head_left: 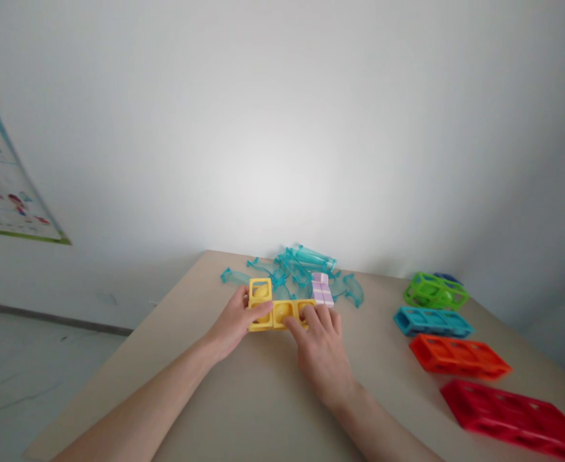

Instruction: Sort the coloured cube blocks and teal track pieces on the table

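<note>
A yellow L-shaped toy block piece, made of open square cells, is held between both hands above the table. My left hand grips its left end, the thumb lying across the lower corner cell. At the right end my right hand has its fingers on the frame, with fingertips at the middle and right cells. Just behind that end stands a light purple block piece. Farther back lies a heap of clear teal plastic pieces, partly hidden by the yellow piece.
Along the right side of the table lie a green frame piece with something dark blue behind it, a blue block row, an orange row and a red row. A wall rises behind; a poster hangs at left.
</note>
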### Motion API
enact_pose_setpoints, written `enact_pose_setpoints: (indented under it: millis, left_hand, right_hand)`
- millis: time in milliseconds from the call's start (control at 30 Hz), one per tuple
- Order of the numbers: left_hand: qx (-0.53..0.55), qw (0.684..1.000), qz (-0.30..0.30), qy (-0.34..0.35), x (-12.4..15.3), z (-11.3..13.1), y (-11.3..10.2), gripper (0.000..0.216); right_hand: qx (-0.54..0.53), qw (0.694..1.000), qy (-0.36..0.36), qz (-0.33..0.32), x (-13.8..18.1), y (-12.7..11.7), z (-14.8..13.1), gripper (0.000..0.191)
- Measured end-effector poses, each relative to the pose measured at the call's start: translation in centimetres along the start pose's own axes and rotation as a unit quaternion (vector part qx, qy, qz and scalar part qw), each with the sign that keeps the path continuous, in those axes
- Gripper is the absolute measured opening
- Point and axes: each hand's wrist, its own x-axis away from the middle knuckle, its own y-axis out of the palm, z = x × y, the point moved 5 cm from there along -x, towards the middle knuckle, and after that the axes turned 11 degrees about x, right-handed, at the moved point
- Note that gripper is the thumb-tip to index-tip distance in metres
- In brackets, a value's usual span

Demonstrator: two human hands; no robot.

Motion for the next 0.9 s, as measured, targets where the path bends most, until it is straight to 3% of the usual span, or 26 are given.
enact_pose_setpoints:
  millis: [133,367,433,533,633,700,767,867,900]
  left_hand:
    - [-0.021,1.0,0.007,0.013,0.0,0.4,-0.1,0.05]
    - [0.071,0.996,-0.045,0.018,0.7,2.3,1.5,0.048]
    - [0.04,0.998,-0.025,0.048,0.5,2.5,1.0,0.049]
    - [-0.075,0.988,0.055,0.126,0.1,2.8,-0.5,0.045]
    - [-0.133,0.975,0.086,0.157,0.0,2.8,-1.2,0.044]
    - [-0.096,0.985,0.045,0.137,0.2,2.6,-0.7,0.044]
    - [-0.053,0.992,-0.007,0.112,0.5,2.3,0.1,0.044]
    - [-0.04,0.995,-0.028,0.09,0.7,2.1,0.6,0.041]
    - [-0.04,0.995,-0.022,0.086,0.7,2.0,0.6,0.039]
  right_hand:
    - [-0.046,0.999,0.002,0.021,0.0,-0.1,0.6,0.021]
    - [-0.147,0.981,-0.018,0.124,0.2,-1.5,0.9,0.041]
    - [-0.158,0.98,-0.023,0.12,0.1,-1.5,0.9,0.042]
    - [-0.175,0.98,-0.021,0.096,-0.3,-1.1,1.4,0.036]
    - [-0.227,0.966,0.067,0.103,-0.2,-0.3,2.8,0.036]
    - [-0.31,0.933,0.162,0.088,0.2,0.7,3.7,0.055]
    - [-0.44,0.866,0.238,0.022,0.6,2.3,3.8,0.065]
    - [-0.609,0.736,0.278,-0.103,1.0,4.1,2.4,0.054]
    - [-0.634,0.711,0.28,-0.123,1.0,4.3,2.1,0.051]
